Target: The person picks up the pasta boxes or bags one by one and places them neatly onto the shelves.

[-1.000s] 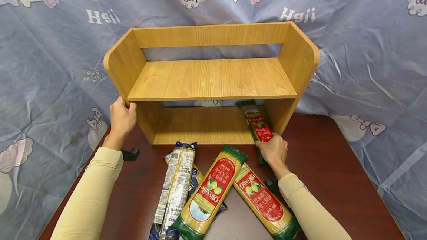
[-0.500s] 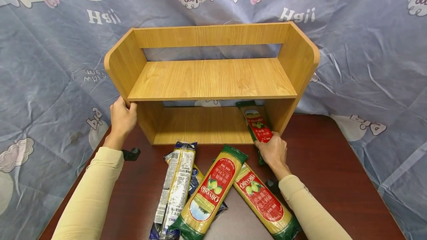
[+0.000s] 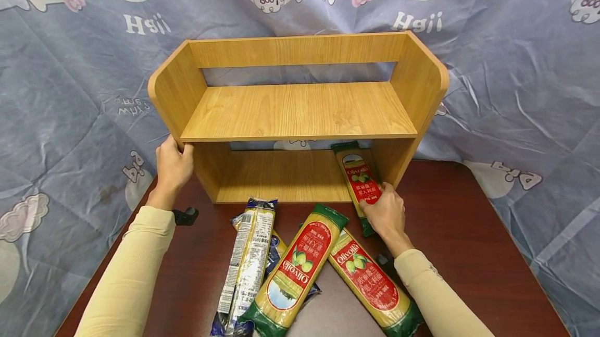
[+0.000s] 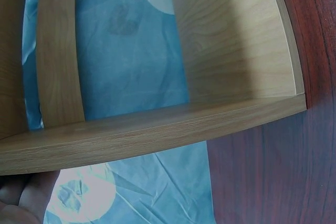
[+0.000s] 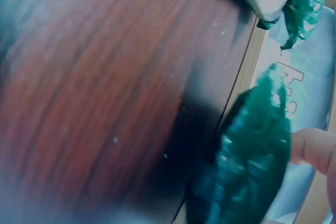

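Observation:
In the head view, my left hand (image 3: 173, 166) grips the left side panel of a two-tier wooden shelf (image 3: 300, 110). The left wrist view shows part of that hand (image 4: 29, 198) against the panel's outer face. My right hand (image 3: 385, 213) holds a green-and-red pack of spaghetti (image 3: 360, 178) by its near half. The pack lies partly inside the lower compartment, by the right wall, its near end sticking out over the front edge. Up close in the right wrist view are the pack's green crimped end (image 5: 252, 150) and a finger (image 5: 312, 148) beside it.
In front of the shelf lie two more green-ended spaghetti packs, one central (image 3: 300, 269) and one to the right (image 3: 370, 279). A blue-ended pasta pack (image 3: 248, 264) lies left of them, over another blue-and-yellow pack (image 3: 275, 248). A patterned cloth (image 3: 515, 92) hangs behind the dark table (image 3: 487, 253).
The spaghetti pack in my right hand has rolled so its red label faces up more, and its near end has shifted slightly. My left hand stays on the shelf panel.

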{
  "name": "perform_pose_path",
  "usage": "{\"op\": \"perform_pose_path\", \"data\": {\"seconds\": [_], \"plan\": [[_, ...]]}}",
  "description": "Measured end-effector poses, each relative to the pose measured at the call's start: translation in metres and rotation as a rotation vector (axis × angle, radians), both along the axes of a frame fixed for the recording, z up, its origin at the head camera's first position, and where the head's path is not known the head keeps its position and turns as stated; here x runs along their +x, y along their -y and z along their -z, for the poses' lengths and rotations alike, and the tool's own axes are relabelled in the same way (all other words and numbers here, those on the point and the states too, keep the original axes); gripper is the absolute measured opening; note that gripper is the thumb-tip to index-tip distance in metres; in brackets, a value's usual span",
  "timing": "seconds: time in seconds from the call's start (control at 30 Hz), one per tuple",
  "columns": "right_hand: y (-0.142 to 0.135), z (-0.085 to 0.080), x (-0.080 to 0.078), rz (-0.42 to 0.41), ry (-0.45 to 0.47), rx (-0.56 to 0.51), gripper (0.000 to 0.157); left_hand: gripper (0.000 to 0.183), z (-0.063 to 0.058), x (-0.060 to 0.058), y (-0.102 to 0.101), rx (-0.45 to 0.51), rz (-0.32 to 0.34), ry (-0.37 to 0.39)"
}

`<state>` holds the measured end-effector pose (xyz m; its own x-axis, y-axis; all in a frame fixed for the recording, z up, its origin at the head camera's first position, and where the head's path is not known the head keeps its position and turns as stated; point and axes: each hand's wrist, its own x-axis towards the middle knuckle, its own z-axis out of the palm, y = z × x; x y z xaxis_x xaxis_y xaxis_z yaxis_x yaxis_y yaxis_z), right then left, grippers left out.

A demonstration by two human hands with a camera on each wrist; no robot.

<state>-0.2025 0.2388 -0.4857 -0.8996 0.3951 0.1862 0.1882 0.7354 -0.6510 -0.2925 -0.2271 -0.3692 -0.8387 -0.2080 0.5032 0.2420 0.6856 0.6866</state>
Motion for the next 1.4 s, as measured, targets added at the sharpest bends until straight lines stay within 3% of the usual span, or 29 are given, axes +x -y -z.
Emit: {"op": "perform_pose_path", "data": {"seconds": [0.23,0.7,1.1,1.4], "plan": [[-0.001,-0.011,0.008,-0.013,0.061,0.008,0.086,0.025,0.001,0.001,0.0,0.003,0.004,0.0],[0.003,-0.045,0.032,-0.066,0.052,0.017,0.098,0.026,0.002,0.002,0.001,0.012,0.0,0.011],[0.007,-0.079,0.057,-0.134,-0.052,0.019,0.114,0.023,-0.003,-0.001,0.004,0.003,-0.016,-0.024],[0.009,-0.09,0.085,-0.176,-0.073,-0.026,0.117,0.026,-0.002,0.0,-0.001,0.018,0.007,0.002]]}}
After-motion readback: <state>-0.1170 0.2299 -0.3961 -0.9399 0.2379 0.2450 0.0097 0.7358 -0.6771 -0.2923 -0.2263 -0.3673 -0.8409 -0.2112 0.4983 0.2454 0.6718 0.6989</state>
